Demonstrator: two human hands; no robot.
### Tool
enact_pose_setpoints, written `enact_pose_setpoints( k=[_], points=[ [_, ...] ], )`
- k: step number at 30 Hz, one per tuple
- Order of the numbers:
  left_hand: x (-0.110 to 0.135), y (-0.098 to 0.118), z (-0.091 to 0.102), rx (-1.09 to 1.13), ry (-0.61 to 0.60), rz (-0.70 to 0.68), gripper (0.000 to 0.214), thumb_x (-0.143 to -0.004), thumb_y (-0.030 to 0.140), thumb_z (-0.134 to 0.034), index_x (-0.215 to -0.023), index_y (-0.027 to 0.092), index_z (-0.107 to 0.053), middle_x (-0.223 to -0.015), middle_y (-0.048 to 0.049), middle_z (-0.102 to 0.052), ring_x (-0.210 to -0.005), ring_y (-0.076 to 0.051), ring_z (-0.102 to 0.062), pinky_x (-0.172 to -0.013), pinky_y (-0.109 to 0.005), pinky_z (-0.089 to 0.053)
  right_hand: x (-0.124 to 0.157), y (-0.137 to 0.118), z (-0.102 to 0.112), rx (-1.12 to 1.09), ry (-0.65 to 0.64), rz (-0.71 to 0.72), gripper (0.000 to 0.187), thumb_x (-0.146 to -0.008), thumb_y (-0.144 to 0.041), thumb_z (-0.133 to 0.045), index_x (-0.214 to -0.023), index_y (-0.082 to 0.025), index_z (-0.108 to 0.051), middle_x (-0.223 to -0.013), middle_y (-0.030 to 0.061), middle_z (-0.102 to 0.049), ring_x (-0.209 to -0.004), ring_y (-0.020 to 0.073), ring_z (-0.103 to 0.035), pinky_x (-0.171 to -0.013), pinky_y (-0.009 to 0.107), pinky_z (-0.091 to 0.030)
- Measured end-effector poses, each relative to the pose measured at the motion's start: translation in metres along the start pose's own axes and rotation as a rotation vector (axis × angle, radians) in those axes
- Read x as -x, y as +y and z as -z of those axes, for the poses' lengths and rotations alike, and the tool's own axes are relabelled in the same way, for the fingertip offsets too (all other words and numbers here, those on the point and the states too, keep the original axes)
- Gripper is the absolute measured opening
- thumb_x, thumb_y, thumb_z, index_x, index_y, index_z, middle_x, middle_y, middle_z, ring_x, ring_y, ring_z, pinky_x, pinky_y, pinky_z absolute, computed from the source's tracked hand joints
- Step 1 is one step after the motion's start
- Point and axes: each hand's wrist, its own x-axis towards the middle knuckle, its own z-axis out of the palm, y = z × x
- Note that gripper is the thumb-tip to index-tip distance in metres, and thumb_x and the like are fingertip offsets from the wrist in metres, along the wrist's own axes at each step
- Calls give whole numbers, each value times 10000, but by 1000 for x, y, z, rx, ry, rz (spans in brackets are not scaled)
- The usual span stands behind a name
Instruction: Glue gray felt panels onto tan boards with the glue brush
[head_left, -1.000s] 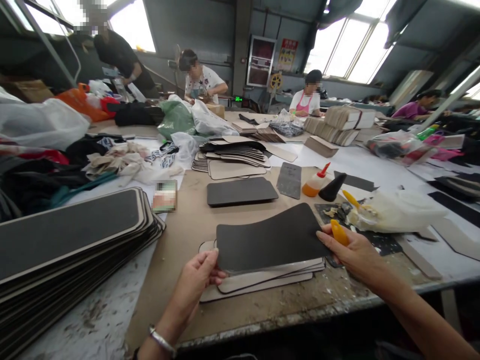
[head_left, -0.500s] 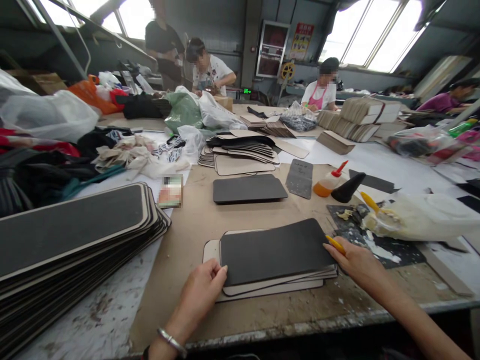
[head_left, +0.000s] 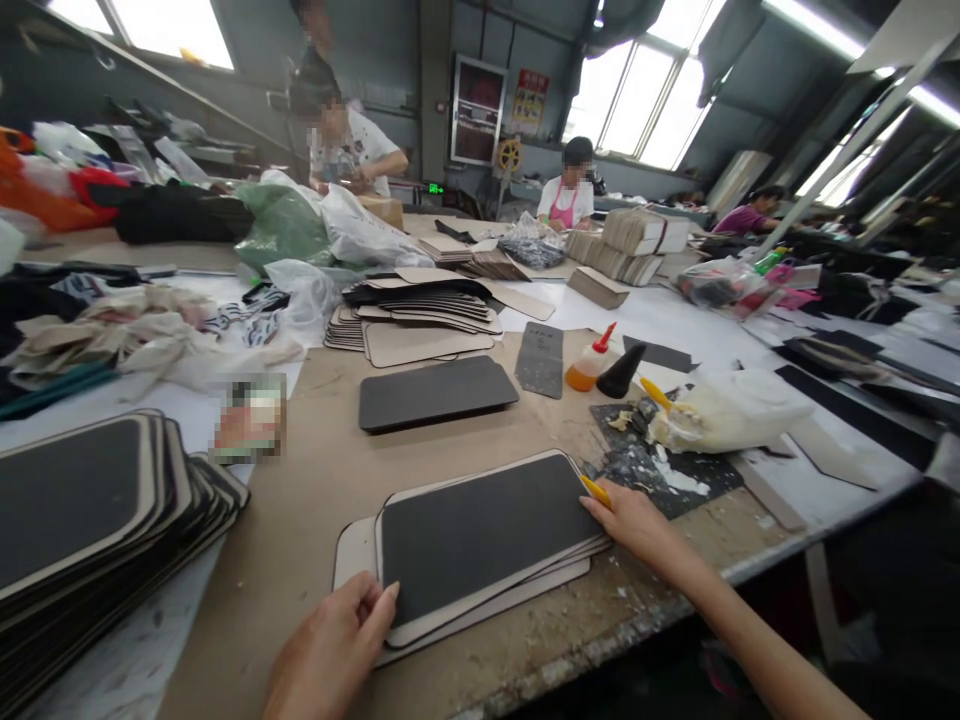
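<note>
Black-faced panel (head_left: 487,525), where's it sitting exactly? — poster one

On top of a short pile of tan-edged boards (head_left: 360,545) at the near edge of the worktable (head_left: 315,470). It's lying flat, dark side up, a bit askew over the ones under it. Going left to right: far left there's a big stack of long black-faced boards (head_left: 75,500), well apart from it. Then the left hand (head_left: 330,650), the panel, and the right hand (head_left: 637,520). — poster two

And the hands, actually gripping anything? — poster one

Left one isn't clamped on anything, fingers loosely stretched with the tips touching the panel's near left edge. Right one is closed round a yellow tool (head_left: 596,490), with the tip poking out right at the panel's right corner, and the hand touches that corner. Just right of that is a glue-smeared dark mat (head_left: 675,480), with a white plastic bag (head_left: 727,410) on its far side. Behind, an orange glue bottle (head_left: 589,365) stands beside a black cone (head_left: 622,370), and another dark panel (head_left: 435,392) lies flat further back. — poster two
</note>
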Motion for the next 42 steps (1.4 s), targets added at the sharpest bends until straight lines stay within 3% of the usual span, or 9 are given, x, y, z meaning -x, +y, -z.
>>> enact_pose_setpoints(
  k=[8,15,21,30,42],
  points=[
    [0,7,3,-109,-81,61,297,-837,370,-381,-589,222,-453,-518,18,-511,-552,-162,-498,-525,-236,-271,-8,5,-4,-3,-49,-28,277,-885,-341,-360,-895,-162,-572,-872,110,-677,-863,259,-643,-717,291,-409],
    [4,13,6,-73,-2,65,224,-804,328,-459,-611,215,-438,-549,25,-495,-572,-155,-489,-550,-251,-269,-20,14,-11,12,-40,-20,317,-853,-370,-372,-883,-171,-617,-879,105,-694,-865,277,-650,-743,316,-440],
    [7,7,2,143,122,19,111,-748,292,-534,-793,206,-481,-533,63,-463,-544,-152,-501,-563,-252,-335,-24,19,-13,2,-30,-14,332,-823,-400,-389,-823,-174,-633,-792,99,-700,-803,280,-662,-700,322,-459],
    [5,9,6,297,135,-17,123,-753,321,-509,-727,201,-516,-612,23,-547,-591,-144,-530,-587,-251,-395,-24,23,-16,-15,-20,18,348,-819,-414,-355,-840,-177,-609,-806,105,-693,-808,277,-657,-719,325,-456],
    [-2,10,4,227,161,63,77,-706,253,-571,-698,215,-505,-619,17,-582,-625,-165,-553,-603,-270,-356,-23,23,-16,-2,5,59,282,-818,-391,-376,-769,-188,-566,-748,97,-678,-741,258,-650,-669,305,-440]
  ],
)
